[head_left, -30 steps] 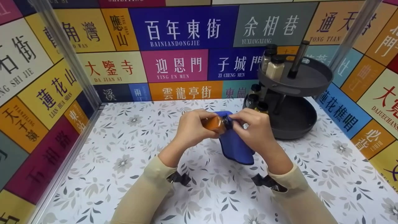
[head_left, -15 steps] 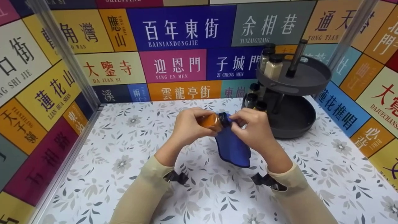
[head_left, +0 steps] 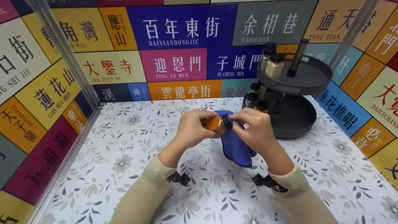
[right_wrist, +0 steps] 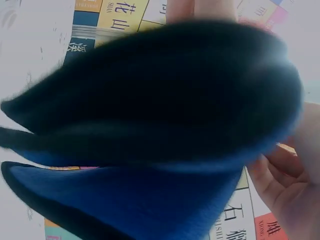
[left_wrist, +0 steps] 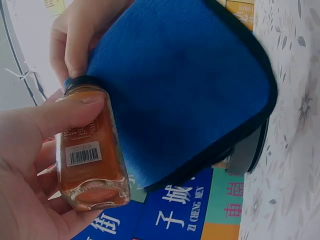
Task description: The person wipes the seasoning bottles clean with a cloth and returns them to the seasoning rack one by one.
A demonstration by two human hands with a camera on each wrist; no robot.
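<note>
My left hand [head_left: 192, 128] grips a glass spice jar [head_left: 214, 123] of orange powder, tilted on its side above the table. A barcode label shows on its wall in the left wrist view. At the jar's black cap [head_left: 228, 122], the fingers of my right hand [head_left: 254, 126] pinch a blue cloth [head_left: 237, 149] with a dark edge. The cloth hangs down beneath the right hand, its folds loose. In the right wrist view the cloth [right_wrist: 150, 195] covers most of the picture and hides the jar.
A black two-tier rack [head_left: 311, 74] stands at the back right, close to my right hand. Its upper tier bears bottles such as a pale-filled jar [head_left: 275, 67]; more black-capped jars [head_left: 261, 106] stand below. Printed sign panels [head_left: 174, 65] wall the floral-patterned table [head_left: 124, 183].
Both hands shifted slightly left with the jar, then back right. The hanging cloth swung and its folds changed. The grips on jar and cloth stayed the same.
</note>
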